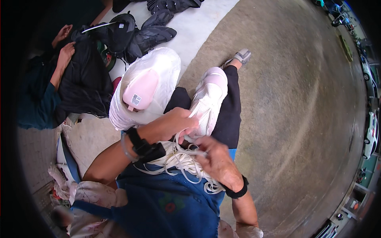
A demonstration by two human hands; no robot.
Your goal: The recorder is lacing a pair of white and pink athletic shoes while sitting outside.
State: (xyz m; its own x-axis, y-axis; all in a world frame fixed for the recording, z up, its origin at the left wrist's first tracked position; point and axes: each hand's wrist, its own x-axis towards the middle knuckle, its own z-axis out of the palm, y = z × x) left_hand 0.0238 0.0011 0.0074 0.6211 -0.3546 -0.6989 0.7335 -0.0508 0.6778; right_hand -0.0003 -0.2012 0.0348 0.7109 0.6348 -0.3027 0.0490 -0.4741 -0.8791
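A white and pale pink sneaker (210, 97) lies across my lap, its toe pointing away from me. My left hand (180, 123) is at the ankle end of the shoe, fingers closed on a white shoelace that runs up to the eyelets. Just below and to the right, my right hand (216, 156), slightly blurred, pinches part of a shoelace too. A loose heap of white shoelaces (178, 158) spreads over my blue apron (166, 198) beneath both hands.
Left of the sneaker is a white, layered stack (166, 65) topped by a pink labelled piece (141, 89). Black shoes (154, 35) lie on a pale surface beyond. At far left, another person's hands (65, 53) rest near black material. Concrete floor (285, 99) stretches right, with parked vehicles (371, 135).
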